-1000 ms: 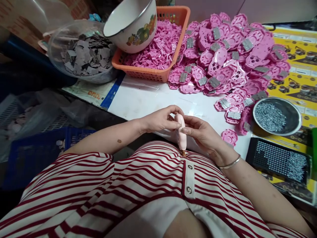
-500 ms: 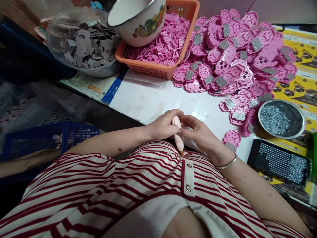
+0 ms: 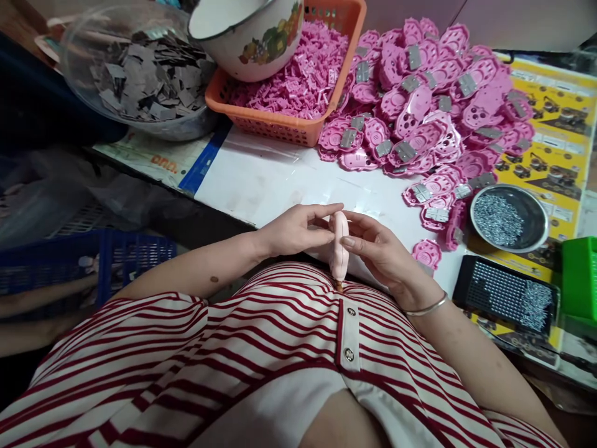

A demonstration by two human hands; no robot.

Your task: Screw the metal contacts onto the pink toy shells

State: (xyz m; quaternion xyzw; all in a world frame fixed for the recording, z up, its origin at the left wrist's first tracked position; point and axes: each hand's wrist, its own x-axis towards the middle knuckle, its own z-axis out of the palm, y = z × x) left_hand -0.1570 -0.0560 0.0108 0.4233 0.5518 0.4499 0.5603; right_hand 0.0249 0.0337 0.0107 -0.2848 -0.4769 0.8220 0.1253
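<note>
A pale pink, rounded plastic piece (image 3: 341,249) stands on edge between my hands, close to my striped shirt. A seam line runs down its narrow side, and a small brown tip shows at its lower end. My left hand (image 3: 298,230) grips it from the left, thumb against its side and forefinger stretched over the top end. From the right, my right hand (image 3: 380,249) holds it with the thumb pressed on the near side and the fingers curled behind. The piece's far side is hidden.
Pink plastic shells with grey plates (image 3: 420,112) lie heaped beyond. Around them are an orange basket (image 3: 289,130) of small pink parts, an enamel bowl (image 3: 252,56), a clear basin (image 3: 186,127) of grey pieces, a metal bowl (image 3: 536,233) of screws, a black tray (image 3: 466,280) and a green bin (image 3: 581,274).
The pale pink piece has turned more upright. My left fingers have straightened and loosened around it, and my right thumb has moved up along its side. The view has shifted slightly.
</note>
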